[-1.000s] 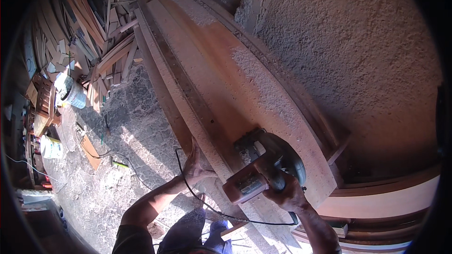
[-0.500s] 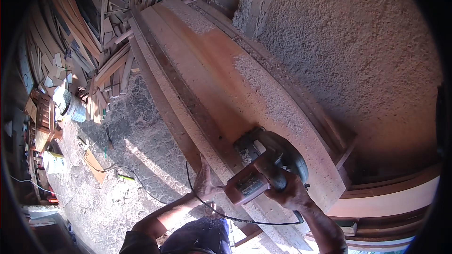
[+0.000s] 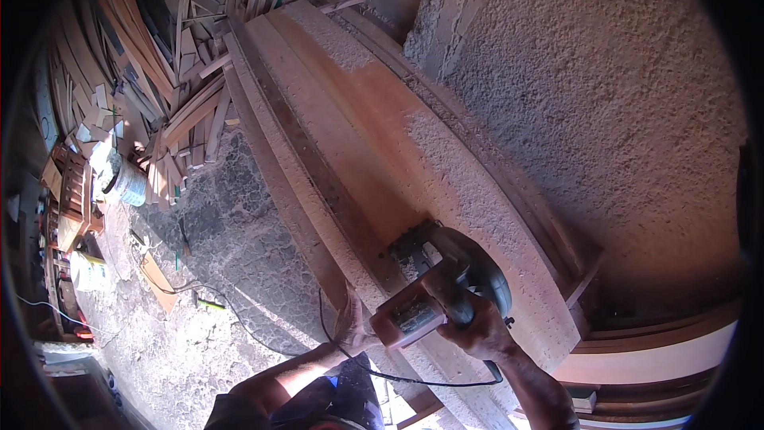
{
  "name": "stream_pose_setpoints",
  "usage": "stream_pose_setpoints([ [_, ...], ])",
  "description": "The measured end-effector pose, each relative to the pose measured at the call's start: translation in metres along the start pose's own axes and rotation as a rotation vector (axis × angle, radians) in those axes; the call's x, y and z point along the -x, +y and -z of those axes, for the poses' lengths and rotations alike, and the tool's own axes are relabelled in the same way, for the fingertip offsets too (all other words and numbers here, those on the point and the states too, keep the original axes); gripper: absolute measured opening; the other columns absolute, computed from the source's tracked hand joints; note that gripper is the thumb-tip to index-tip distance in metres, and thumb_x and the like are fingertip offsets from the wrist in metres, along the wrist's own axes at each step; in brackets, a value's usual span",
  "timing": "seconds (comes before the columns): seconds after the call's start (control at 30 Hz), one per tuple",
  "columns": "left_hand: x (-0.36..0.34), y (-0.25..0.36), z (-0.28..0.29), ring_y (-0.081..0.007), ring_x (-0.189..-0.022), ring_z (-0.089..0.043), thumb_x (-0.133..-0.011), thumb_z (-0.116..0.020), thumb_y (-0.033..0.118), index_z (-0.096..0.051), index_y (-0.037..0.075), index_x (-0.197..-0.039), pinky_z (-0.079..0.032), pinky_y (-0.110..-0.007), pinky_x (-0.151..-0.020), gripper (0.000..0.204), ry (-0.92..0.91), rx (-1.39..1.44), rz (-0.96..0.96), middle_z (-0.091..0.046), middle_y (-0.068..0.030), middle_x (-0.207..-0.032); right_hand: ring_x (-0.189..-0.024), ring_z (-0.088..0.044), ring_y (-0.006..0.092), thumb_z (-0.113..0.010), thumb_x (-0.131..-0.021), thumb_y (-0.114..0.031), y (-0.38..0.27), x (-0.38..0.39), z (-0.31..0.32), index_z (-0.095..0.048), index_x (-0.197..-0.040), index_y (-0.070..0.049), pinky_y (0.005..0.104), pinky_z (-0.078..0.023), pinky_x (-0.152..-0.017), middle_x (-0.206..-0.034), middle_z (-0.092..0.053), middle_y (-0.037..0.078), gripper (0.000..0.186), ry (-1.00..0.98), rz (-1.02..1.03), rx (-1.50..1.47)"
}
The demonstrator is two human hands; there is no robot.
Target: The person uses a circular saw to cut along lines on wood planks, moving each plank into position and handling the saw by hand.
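My right hand (image 3: 484,334) is closed round the rear handle of a dark circular saw (image 3: 450,271) with a reddish motor housing. The saw rests on a long, wide wooden plank (image 3: 382,151) near its closer end. Next to the motor housing, my left hand (image 3: 354,325) lies along the left edge of the stacked boards (image 3: 322,227), fingers stretched along the edge and thumb out toward the saw. The blade is hidden under the saw. A black power cord (image 3: 382,370) loops from the saw's rear past my left forearm.
Wood shavings coat the plank and form a large sawdust heap (image 3: 573,95) on the right. Offcuts (image 3: 187,111) are piled at the far left. Buckets (image 3: 127,183) stand on the littered floor at left, and curved boards (image 3: 652,350) lie at lower right.
The saw and my right hand have shifted slightly left and toward me over the plank. My left hand stays at the boards' edge. The whole view has shifted a little.
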State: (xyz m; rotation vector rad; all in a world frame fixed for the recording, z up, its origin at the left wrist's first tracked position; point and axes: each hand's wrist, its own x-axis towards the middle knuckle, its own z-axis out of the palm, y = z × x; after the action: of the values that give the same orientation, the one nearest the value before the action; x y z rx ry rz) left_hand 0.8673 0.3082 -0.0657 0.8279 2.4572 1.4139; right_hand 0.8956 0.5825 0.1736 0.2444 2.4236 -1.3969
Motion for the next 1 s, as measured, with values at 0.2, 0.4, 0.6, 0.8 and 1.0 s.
stream_pose_setpoints([
  [0.2,0.011,-0.01,-0.006,-0.0505,-0.148,-0.032,-0.07,-0.09,0.056,0.024,-0.007,-0.154,-0.025,-0.052,-0.124,0.155,-0.046,-0.059,0.057,-0.02,-0.0384,-0.161,-0.098,-0.073,0.0224,-0.077,-0.082,-0.019,-0.017,-0.022,-0.002,-0.061,-0.134,-0.001,0.038,-0.058,-0.088,-0.105,-0.077,0.015,0.057,-0.007,0.03,-0.043],
  [0.4,0.01,-0.006,-0.011,-0.0483,-0.147,-0.035,-0.073,-0.089,0.053,0.017,-0.006,-0.155,-0.027,-0.05,-0.123,0.146,-0.072,-0.077,0.058,-0.024,-0.0369,-0.16,-0.084,-0.066,0.0166,-0.081,-0.078,-0.017,-0.015,-0.043,-0.009,-0.066,-0.114,-0.001,0.035,-0.055,-0.078,-0.09,-0.071,0.008,0.042,0.048,0.063,-0.102],
  [0.6,0.014,-0.009,-0.012,-0.0462,-0.145,-0.038,-0.075,-0.087,0.05,0.009,-0.005,-0.155,-0.03,-0.049,-0.122,0.137,-0.093,-0.102,0.075,-0.028,-0.0355,-0.159,-0.078,-0.062,0.0135,-0.083,-0.076,-0.014,-0.024,-0.06,-0.013,-0.068,-0.103,-0.001,0.033,-0.051,-0.073,-0.083,-0.067,0.003,0.033,0.046,0.0,-0.113],
  [0.8,0.023,-0.01,-0.009,-0.044,-0.144,-0.041,-0.077,-0.086,0.047,0.001,-0.003,-0.156,-0.032,-0.048,-0.121,0.127,-0.126,-0.132,0.079,-0.032,-0.0341,-0.158,-0.077,-0.061,0.0126,-0.083,-0.076,-0.011,-0.032,-0.076,-0.014,-0.068,-0.103,-0.002,0.0321,-0.051,-0.072,-0.083,-0.067,0.003,0.032,0.04,0.013,-0.153],
  [1.0,0.03,-0.011,-0.006,-0.0418,-0.143,-0.044,-0.08,-0.084,0.043,-0.006,-0.002,-0.157,-0.035,-0.046,-0.12,0.118,-0.143,-0.156,0.093,-0.035,-0.0326,-0.156,-0.077,-0.061,0.0122,-0.082,-0.077,-0.012,-0.05,-0.097,-0.016,-0.068,-0.105,0.001,0.0321,-0.051,-0.071,-0.084,-0.067,0.003,0.034,0.031,0.009,-0.143],
])
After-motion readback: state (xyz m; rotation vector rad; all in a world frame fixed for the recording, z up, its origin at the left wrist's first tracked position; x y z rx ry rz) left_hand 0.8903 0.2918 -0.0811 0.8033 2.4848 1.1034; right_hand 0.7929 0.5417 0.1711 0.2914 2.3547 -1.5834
